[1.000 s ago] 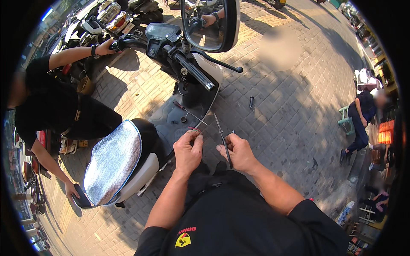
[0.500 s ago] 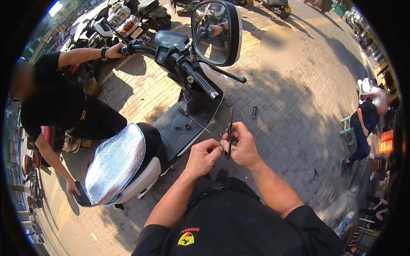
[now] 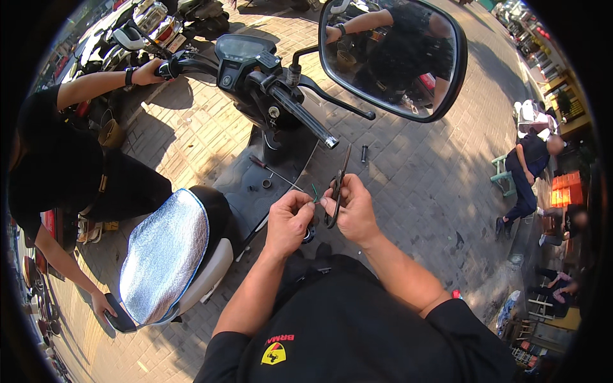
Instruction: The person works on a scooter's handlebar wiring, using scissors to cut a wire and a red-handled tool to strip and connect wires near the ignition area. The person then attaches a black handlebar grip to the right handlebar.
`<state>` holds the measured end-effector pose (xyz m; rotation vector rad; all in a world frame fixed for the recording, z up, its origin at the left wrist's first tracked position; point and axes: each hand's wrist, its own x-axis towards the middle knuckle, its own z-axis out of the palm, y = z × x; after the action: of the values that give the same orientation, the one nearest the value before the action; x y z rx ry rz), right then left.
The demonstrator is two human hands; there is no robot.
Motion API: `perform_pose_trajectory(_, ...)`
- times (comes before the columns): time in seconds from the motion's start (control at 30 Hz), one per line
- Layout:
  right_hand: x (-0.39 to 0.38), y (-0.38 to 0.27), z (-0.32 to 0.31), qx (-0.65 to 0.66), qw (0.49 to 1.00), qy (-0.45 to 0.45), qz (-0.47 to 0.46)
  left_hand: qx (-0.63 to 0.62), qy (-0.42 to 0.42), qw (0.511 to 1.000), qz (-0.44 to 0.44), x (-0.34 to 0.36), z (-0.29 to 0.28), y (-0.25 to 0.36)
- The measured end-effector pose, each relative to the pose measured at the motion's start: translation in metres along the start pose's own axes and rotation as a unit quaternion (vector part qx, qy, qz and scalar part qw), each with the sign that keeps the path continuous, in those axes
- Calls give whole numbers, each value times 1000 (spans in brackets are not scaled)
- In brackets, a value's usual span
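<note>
Thumb and fingers of my left hand (image 3: 289, 220) pinch a thin green strand (image 3: 315, 192) that looks like wire. My right hand (image 3: 355, 209) is closed around dark scissors (image 3: 332, 214), its blades pointing up and away from me. The right fingertips come close to the strand; whether they touch it I cannot tell. Just beyond my hands stands a scooter (image 3: 220, 258) with a bare metal handlebar end (image 3: 324, 135). On its footboard (image 3: 239, 185) lie a screwdriver (image 3: 258, 162) and a small dark ring (image 3: 266, 184).
A co-worker (image 3: 57, 153) at the left holds the far handlebar grip and the scooter's tail. The mirror (image 3: 396, 57) juts out at upper right. A black cylinder (image 3: 364, 153) lies on the paving. Someone sits on a green stool (image 3: 502, 176) at the right; parked scooters (image 3: 150, 25) line the back.
My hands have moved slightly apart, and the green strand now shows between them. The scissors have tilted a little. My view has shifted, so the mirror appears larger and further right.
</note>
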<state>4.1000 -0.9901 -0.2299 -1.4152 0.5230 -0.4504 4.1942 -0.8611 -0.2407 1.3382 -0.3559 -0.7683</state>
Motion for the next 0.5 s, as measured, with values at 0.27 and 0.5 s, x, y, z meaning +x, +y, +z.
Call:
perform_pose_trajectory(0.27, 5, -9, 13, -64, 997, 8, 33, -33, -30, 999, -31, 28, -28, 7)
perform_pose_trajectory(0.5, 10, -21, 16, -334, 938, -54, 73, -34, -17, 999, -30, 51, -50, 8)
